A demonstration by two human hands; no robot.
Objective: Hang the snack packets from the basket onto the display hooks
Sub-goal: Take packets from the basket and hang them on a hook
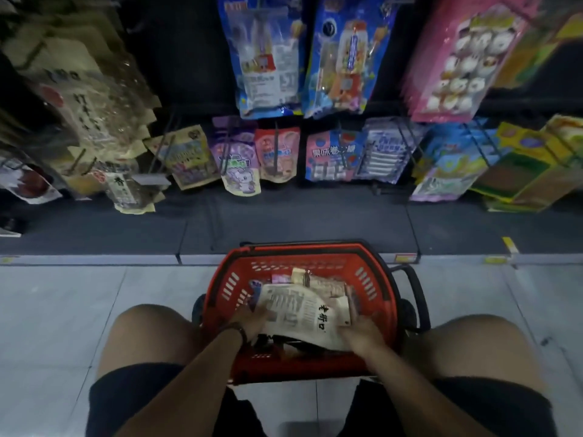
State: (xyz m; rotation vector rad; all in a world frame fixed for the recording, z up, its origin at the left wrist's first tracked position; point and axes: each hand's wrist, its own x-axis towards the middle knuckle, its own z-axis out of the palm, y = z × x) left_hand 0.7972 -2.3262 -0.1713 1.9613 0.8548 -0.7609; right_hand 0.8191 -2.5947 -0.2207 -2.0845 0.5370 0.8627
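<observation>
Red basket point(234, 287) on tiled floor, between person's knees. Inside basket, on top of pile: large beige packet point(303, 307) with black lettering, lying askew. Left hand point(252, 323) inside basket, fingers curled round packet's left edge. Right hand point(362, 337) at basket's near right side, fingers and thumb pinching packet's lower right corner. Other packets point(328, 287) underneath, toward basket's far wall. Black handle point(417, 294) off basket's right side. Beyond basket: dark shelf base, then display hooks point(276, 146) carrying rows of colourful hanging packets point(334, 156).
</observation>
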